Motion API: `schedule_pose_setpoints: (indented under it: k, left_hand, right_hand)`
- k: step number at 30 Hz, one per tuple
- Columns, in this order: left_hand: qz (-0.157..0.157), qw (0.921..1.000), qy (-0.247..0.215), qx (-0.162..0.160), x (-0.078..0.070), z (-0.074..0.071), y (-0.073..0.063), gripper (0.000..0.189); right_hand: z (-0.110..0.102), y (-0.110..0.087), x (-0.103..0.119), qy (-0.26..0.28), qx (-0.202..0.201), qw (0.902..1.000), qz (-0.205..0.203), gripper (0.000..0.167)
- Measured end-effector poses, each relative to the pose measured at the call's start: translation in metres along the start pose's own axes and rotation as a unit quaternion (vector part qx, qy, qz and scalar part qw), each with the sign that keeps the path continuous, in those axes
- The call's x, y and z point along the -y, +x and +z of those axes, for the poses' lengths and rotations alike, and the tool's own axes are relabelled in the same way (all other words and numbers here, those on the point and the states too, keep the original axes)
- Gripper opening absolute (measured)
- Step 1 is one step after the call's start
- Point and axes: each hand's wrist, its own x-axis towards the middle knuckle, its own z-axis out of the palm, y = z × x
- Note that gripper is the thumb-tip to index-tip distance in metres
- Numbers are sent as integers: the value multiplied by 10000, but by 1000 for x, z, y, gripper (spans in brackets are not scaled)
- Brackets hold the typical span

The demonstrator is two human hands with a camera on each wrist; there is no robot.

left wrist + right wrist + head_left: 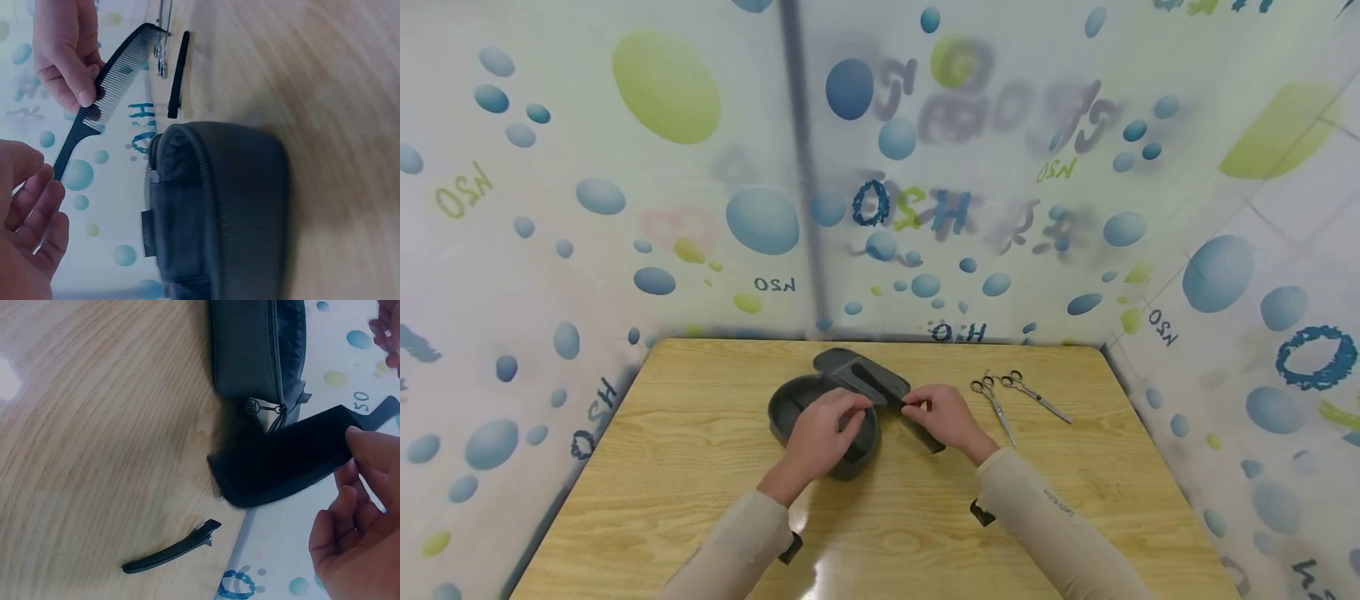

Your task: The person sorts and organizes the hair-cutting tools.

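One black comb (115, 78), raised above the wooden table (700, 417) near an unzipped dark case (250, 200), between left hand (820, 433) and right hand (951, 417). On the right, thumb and fingertips in a firm pinch on the toothed part, close to the handle. On the left, fingers loosely bent at the handle's end; pinch or mere touch, cannot tell.

Only from the head: a rounded lid (842, 360) folded back on the case's far side, plus a whole pair of scissors (1000, 414) and a second pair (1039, 398) farther right, just beside each other. From the left wrist: a mere glimpse of scissors, but comb teeth fine, separate and see-through, and a small tag (148, 232) jutting from the case's rim. From the right wrist: teeth merged into one solid dark blade, and a round-ended zip pull (252, 406) at the case's corner. In both wrist views, a slim black hair clip (169, 554) flat on the table.

Case smooth and matt, softly curved, with a ridged zip (206, 175) and dark, creased lining (181, 212). Comb with arched spine and narrow handle. Scissors of grey metal, ring-handled, long-bladed. Table pale yellow, streaked with grain; wall (880, 167) white, with blue and green ovals.
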Motion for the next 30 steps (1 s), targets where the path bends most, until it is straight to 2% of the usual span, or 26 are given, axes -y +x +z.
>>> schedule_pose_setpoints:
  k: [5, 9, 13, 18, 24, 30]
  left_hand:
    - [833, 9935, 734, -270, -2, -7, 12, 12]
    - [1193, 9862, 1097, -335, -1, -12, 24, 13]
    - [1099, 9851, 1323, 66, -1, -17, 34, 11]
    - [908, 9832, 1450, 640, -2, -16, 37, 10]
    - [656, 9812, 1446, 1095, -3, -9, 37, 7]
    - [578, 9809, 1251, 1375, -2, -6, 38, 4]
  right_hand:
    - [3, 2, 3, -458, 111, 9983, -349, 16]
    - [5, 4, 8, -763, 138, 9958, -489, 14]
    - [6, 4, 14, -1043, 107, 9927, -602, 12]
    - [9, 3, 18, -1174, 28, 9904, -729, 9]
    - [10, 2, 19, -1061, -61, 9904, -890, 5]
    - [11, 2, 18, -1107, -40, 9906, -797, 8]
